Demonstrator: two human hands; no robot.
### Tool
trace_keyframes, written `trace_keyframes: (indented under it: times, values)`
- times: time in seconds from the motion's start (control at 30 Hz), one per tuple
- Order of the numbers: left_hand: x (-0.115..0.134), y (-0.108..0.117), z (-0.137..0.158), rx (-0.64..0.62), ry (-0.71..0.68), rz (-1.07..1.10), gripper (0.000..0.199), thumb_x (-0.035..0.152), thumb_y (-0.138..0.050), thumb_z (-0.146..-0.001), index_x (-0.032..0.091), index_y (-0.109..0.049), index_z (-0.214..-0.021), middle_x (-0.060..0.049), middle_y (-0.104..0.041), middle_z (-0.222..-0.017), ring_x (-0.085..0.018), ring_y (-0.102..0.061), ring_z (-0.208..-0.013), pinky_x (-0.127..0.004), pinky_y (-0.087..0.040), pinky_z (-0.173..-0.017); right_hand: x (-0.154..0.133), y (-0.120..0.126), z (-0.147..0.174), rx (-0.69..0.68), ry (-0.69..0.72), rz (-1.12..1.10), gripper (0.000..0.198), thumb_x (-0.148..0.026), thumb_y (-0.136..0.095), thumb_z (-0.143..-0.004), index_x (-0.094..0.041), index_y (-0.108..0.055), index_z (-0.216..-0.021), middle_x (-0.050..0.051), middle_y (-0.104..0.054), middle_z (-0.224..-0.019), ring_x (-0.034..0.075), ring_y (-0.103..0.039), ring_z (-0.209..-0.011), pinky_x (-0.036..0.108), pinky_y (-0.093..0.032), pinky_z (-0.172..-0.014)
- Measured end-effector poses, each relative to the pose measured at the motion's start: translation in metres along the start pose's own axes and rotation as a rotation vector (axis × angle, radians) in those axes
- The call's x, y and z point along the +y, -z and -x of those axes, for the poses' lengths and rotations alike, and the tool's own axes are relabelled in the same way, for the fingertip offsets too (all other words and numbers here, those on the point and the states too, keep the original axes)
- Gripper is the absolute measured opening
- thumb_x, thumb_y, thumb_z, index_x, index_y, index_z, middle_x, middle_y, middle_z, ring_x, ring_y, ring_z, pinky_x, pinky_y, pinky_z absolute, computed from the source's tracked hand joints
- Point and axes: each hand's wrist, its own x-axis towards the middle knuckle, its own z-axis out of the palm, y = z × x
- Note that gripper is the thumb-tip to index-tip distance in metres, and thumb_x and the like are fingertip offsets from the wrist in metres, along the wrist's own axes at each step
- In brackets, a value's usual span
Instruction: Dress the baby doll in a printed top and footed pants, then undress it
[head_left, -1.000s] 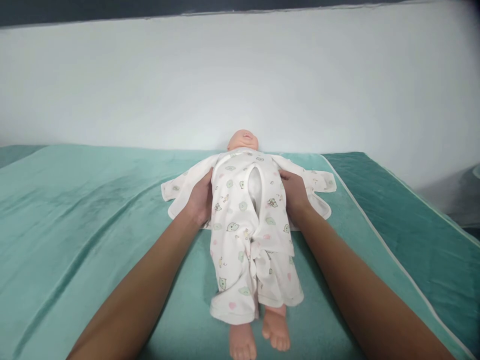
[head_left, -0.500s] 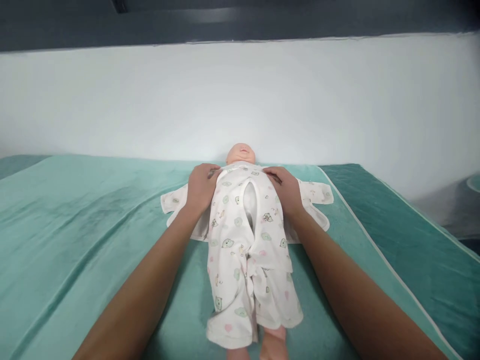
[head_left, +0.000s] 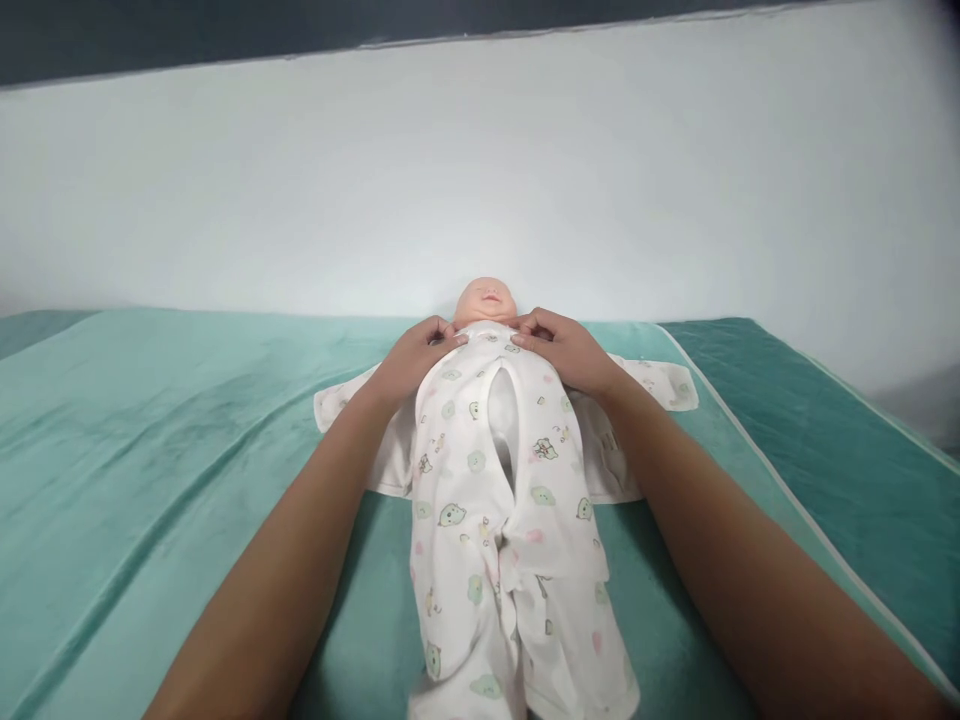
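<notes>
Head view: a pale-pink plastic doll (head_left: pixel 486 300) lies on green fabric (head_left: pixel 187 440), white animal-print cloth trousers (head_left: pixel 461 480) up over its chest; left hand (head_left: pixel 416 358) and right hand (head_left: pixel 568 350), fingers curled, touch their top edge, pinching or not, can't tell!

A single head-worn camera looks forward and slightly down, from near, over the forearms (head_left: pixel 277 560) and along the clothed doll (head_left: pixel 459 465) from its leg end toward the white wall (head_left: pixel 480 160); the frame seems tilted, though lens bending may explain some of it.
</notes>
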Motion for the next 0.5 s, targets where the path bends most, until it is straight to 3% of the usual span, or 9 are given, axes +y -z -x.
trace_keyframes:
  times: [0.13, 0.27, 0.4, 0.5]
  values:
    - [-0.009, -0.002, -0.013, 0.051, -0.051, -0.092, 0.025, 0.042, -0.065, -0.080, 0.021, -0.052, -0.074, 0.002, -0.054, -0.070, -0.014, -0.047, -0.068, -0.028, -0.038, -0.067, 0.002, -0.004, -0.010, 0.085, -0.033, 0.222, 0.019, -0.041, -0.056, -0.085, -0.024, -0.054, -0.077, -0.001, -0.061, -0.072, 0.019, -0.053, -0.072, 0.033, -0.037, -0.070]
    - [-0.015, -0.005, -0.023, 0.163, -0.045, -0.192, 0.024, 0.036, -0.063, -0.081, 0.021, -0.047, -0.070, 0.004, -0.044, -0.063, -0.013, -0.040, -0.063, -0.028, -0.035, -0.066, 0.005, -0.007, -0.019, 0.147, -0.044, 0.271, 0.019, -0.039, -0.055, -0.084, -0.023, -0.051, -0.074, 0.000, -0.060, -0.074, 0.018, -0.050, -0.069, 0.032, -0.034, -0.067]
    - [-0.017, -0.008, -0.023, 0.154, -0.066, -0.169, 0.016, 0.032, -0.061, -0.082, 0.021, -0.051, -0.076, 0.002, -0.055, -0.071, -0.014, -0.051, -0.072, -0.029, -0.041, -0.073, 0.009, -0.011, -0.019, 0.166, -0.055, 0.252, 0.019, -0.040, -0.056, -0.084, -0.023, -0.054, -0.076, 0.000, -0.062, -0.073, 0.018, -0.052, -0.069, 0.032, -0.036, -0.065]
    - [-0.016, -0.008, -0.017, 0.080, -0.129, -0.140, 0.014, 0.028, -0.057, -0.084, 0.021, -0.064, -0.093, -0.002, -0.069, -0.096, -0.017, -0.061, -0.094, -0.032, -0.045, -0.089, 0.011, -0.014, -0.014, 0.151, -0.011, 0.140, 0.016, -0.038, -0.057, -0.085, -0.023, -0.060, -0.084, 0.001, -0.069, -0.086, 0.020, -0.061, -0.080, 0.033, -0.043, -0.073]
